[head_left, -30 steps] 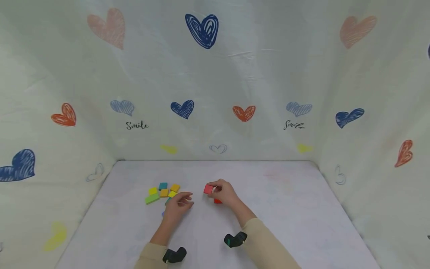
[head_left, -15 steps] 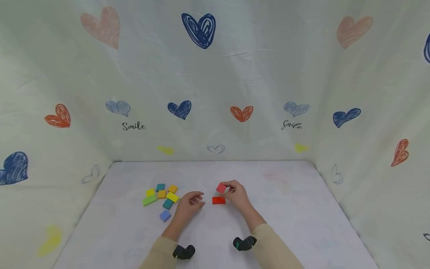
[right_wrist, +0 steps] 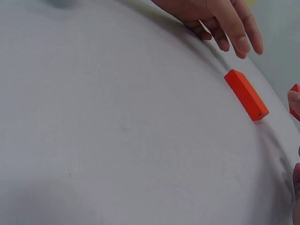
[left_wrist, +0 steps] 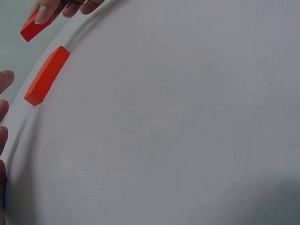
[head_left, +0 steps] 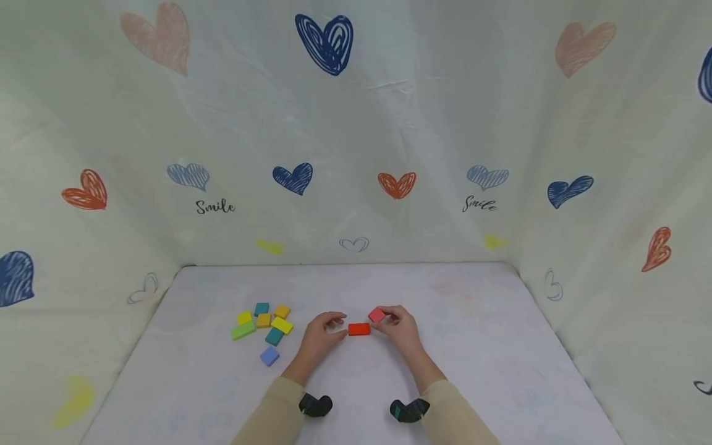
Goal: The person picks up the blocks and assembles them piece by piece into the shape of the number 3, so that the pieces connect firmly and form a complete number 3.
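An orange-red rectangular block (head_left: pixel 358 329) lies flat on the white table between the two hands. My left hand (head_left: pixel 322 334) is at its left end, fingers relaxed and holding nothing; in the right wrist view those fingers (right_wrist: pixel 229 23) hang just beyond the block (right_wrist: pixel 246 95). My right hand (head_left: pixel 403 327) pinches a smaller red block (head_left: pixel 376 315) between thumb and fingers, above and to the right of the orange-red one. The left wrist view shows this red block (left_wrist: pixel 35 28) raised off the table, with a thumb on its face.
Left of the hands lie several loose blocks, among them a light green block (head_left: pixel 243 331), a yellow block (head_left: pixel 282 326), a teal block (head_left: pixel 274 336) and a blue block (head_left: pixel 269 356). A heart-printed curtain (head_left: pixel 356 123) rises behind the table (head_left: pixel 473 346).
The right hand has carried the red block rightward, uncovering the orange-red block. The left hand has moved right, from beside the loose blocks to the orange-red block's left end.
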Action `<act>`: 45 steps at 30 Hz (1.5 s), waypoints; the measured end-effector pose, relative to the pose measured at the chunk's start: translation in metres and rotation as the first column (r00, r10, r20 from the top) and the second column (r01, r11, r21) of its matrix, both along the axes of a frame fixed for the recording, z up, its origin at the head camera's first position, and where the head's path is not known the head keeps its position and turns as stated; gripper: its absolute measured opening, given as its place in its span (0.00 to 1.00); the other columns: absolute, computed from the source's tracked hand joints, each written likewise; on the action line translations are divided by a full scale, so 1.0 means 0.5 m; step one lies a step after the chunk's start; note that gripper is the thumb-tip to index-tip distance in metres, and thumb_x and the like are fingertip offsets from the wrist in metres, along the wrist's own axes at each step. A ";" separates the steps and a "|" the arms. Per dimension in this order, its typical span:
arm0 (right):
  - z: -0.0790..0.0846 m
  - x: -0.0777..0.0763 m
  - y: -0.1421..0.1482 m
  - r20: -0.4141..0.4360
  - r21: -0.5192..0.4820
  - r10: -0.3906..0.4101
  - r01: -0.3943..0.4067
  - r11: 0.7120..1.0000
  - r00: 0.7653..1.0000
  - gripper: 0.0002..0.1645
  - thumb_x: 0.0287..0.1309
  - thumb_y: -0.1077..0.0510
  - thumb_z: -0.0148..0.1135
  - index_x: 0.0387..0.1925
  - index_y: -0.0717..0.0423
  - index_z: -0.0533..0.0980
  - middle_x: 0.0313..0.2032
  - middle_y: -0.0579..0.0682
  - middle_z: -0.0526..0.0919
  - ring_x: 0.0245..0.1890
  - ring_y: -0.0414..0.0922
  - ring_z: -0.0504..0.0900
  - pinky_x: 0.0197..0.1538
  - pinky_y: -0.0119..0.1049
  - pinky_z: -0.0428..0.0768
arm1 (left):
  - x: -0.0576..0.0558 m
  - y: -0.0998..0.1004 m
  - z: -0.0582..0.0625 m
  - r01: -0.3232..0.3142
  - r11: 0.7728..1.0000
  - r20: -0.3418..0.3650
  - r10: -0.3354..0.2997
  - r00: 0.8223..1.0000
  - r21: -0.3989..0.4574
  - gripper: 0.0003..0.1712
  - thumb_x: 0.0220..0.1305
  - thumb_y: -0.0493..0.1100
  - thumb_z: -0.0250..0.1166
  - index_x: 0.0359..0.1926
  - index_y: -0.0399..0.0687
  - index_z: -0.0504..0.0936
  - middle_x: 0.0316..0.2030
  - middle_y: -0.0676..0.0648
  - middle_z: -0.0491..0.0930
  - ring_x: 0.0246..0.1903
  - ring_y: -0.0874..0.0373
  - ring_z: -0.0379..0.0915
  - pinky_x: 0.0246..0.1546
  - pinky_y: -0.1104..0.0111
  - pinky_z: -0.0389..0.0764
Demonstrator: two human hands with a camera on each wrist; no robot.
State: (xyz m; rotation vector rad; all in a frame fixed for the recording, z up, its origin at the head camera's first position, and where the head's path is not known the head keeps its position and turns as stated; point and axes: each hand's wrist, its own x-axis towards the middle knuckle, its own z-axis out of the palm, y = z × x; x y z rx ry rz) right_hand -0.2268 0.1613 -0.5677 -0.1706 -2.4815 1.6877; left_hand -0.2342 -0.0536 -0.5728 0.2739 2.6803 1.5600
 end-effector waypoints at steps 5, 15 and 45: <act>-0.012 0.011 -0.001 0.014 -0.006 -0.046 0.046 0.999 0.999 0.24 0.41 0.62 0.79 0.46 0.58 0.84 0.36 0.47 0.78 0.36 0.46 0.71 0.35 0.33 0.73 | 0.002 0.008 -0.013 -0.031 0.999 -0.013 0.031 0.999 -0.024 0.18 0.54 0.42 0.74 0.48 0.51 0.84 0.39 0.54 0.80 0.41 0.56 0.71 0.45 0.60 0.76; -0.025 0.018 0.012 0.024 0.086 -0.032 0.030 0.996 0.999 0.23 0.43 0.61 0.79 0.44 0.61 0.83 0.31 0.48 0.75 0.33 0.45 0.71 0.34 0.32 0.73 | 0.006 0.031 -0.036 -0.138 0.965 -0.114 0.115 0.987 -0.222 0.19 0.50 0.47 0.77 0.45 0.56 0.86 0.38 0.58 0.81 0.41 0.58 0.74 0.47 0.61 0.77; -0.035 0.013 0.012 -0.020 0.279 0.092 -0.083 0.957 0.996 0.26 0.43 0.57 0.80 0.45 0.60 0.82 0.29 0.45 0.72 0.32 0.43 0.69 0.33 0.33 0.72 | 0.011 0.034 -0.030 -0.158 0.946 -0.156 0.117 0.981 -0.282 0.16 0.51 0.47 0.77 0.42 0.54 0.86 0.37 0.58 0.82 0.42 0.58 0.75 0.47 0.62 0.78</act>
